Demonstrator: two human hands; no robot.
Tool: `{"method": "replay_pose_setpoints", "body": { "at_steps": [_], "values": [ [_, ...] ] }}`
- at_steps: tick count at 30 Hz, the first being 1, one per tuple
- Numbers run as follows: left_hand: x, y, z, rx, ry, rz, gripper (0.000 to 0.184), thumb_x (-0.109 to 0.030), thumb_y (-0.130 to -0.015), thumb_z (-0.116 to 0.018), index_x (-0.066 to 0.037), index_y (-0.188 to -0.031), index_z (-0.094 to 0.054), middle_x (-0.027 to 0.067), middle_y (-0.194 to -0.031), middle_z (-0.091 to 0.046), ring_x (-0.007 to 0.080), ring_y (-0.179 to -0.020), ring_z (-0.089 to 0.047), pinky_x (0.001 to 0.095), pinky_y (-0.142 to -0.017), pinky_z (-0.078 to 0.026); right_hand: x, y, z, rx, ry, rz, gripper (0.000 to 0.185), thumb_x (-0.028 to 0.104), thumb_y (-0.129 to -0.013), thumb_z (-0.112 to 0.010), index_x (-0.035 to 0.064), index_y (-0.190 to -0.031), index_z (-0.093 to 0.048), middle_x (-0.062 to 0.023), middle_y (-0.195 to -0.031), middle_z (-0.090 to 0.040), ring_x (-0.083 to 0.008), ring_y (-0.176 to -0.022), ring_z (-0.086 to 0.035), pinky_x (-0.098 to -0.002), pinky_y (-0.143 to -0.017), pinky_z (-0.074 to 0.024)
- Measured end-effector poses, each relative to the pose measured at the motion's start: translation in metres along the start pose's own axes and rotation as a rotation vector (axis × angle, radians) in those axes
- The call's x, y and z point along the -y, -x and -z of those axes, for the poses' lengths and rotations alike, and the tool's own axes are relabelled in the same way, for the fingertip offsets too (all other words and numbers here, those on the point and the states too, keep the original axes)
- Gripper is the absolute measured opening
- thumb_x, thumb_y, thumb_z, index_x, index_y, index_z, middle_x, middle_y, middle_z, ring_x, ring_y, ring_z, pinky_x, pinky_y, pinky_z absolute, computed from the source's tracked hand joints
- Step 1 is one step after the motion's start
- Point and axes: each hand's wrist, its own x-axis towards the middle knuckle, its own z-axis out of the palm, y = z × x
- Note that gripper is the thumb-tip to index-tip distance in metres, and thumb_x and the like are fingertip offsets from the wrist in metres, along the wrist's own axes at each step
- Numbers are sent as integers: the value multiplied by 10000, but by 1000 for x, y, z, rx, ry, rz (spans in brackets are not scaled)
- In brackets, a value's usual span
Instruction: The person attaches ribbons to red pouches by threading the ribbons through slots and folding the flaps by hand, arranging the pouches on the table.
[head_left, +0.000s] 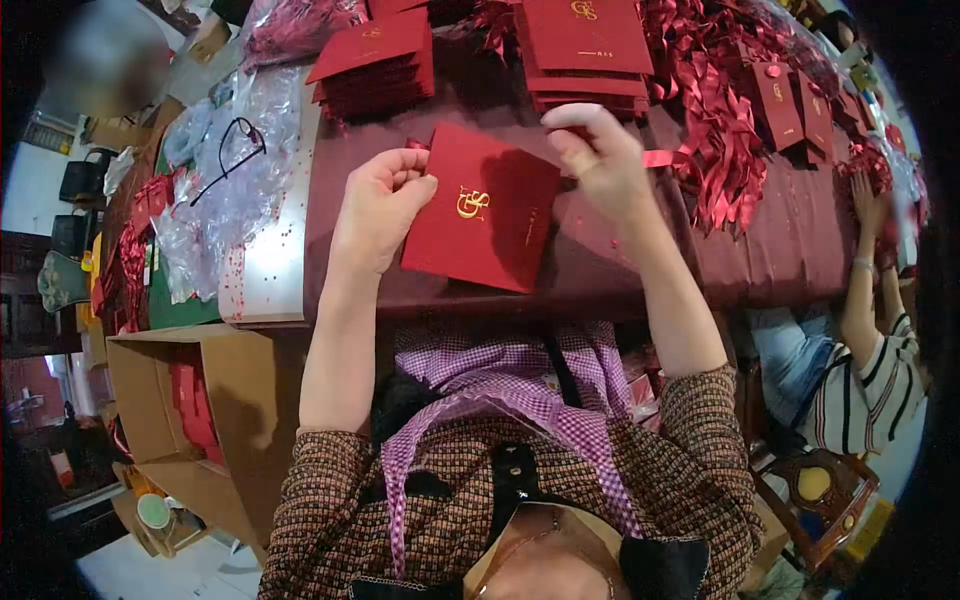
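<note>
A flat red card (500, 190) with a gold monogram is tilted above the cloth-covered table. My left hand (385, 205) pinches its left edge between thumb and curled fingers. A bit of dark red ribbon (416, 145) shows by those fingertips at the card's upper left edge. My right hand (600, 155) is raised just past the card's upper right corner, apart from the left hand. Its fingers are curled closed, and whatever is in them is too small to make out. A strip of red ribbon (665, 158) lies behind the right wrist.
Stacks of red cards (375, 60) and more red cards (590, 60) stand at the back. Loose red ribbons (715, 150) hang in a heap at right. Eyeglasses (230, 160) lie on clear plastic at left. A cardboard box (190, 410) sits below; a co-worker's hand (870, 210) is far right.
</note>
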Motion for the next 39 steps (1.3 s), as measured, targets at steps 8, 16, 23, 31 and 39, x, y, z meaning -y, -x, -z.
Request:
{"method": "replay_pose_setpoints", "body": {
  "at_steps": [8,16,23,31,39],
  "values": [
    [-4,9,-9,-61,-36,-93,267,-8,-811,-637,61,-1066,-597,-2,-843,-606,45,-738,-528,189,-692,-448,23,3,-52,67,-6,63,133,23,-754,-676,16,-872,-613,-121,-864,-624,-301,-877,-585,-365,-776,-469],
    [-15,18,-18,-97,-229,-240,246,4,-802,-623,51,-1044,-612,1,-811,-603,43,-698,-511,203,-642,-454,31,3,-59,28,7,-16,104,61,-769,-673,20,-841,-610,-132,-840,-637,-315,-847,-598,-388,-741,-475],
    [-17,23,-25,-87,-273,-291,197,15,-805,-604,13,-1000,-632,-22,-790,-599,26,-678,-514,184,-584,-425,30,-1,-57,42,98,103,79,40,-766,-641,30,-810,-577,-137,-819,-624,-330,-804,-602,-404,-707,-482],
    [-20,15,-34,-150,-417,-367,230,14,-758,-573,48,-983,-608,28,-705,-576,59,-629,-505,226,-576,-444,50,-10,-48,76,309,367,102,-28,-744,-628,10,-806,-555,-145,-770,-586,-341,-741,-566,-415,-669,-462],
    [-16,12,-48,-224,-436,-546,240,10,-725,-546,20,-961,-589,181,-774,-607,317,-683,-591,373,-639,-482,42,-9,-49,57,515,555,184,-47,-742,-606,26,-895,-533,-136,-827,-557,-314,-760,-526,-406,-701,-436]
  ]
}}
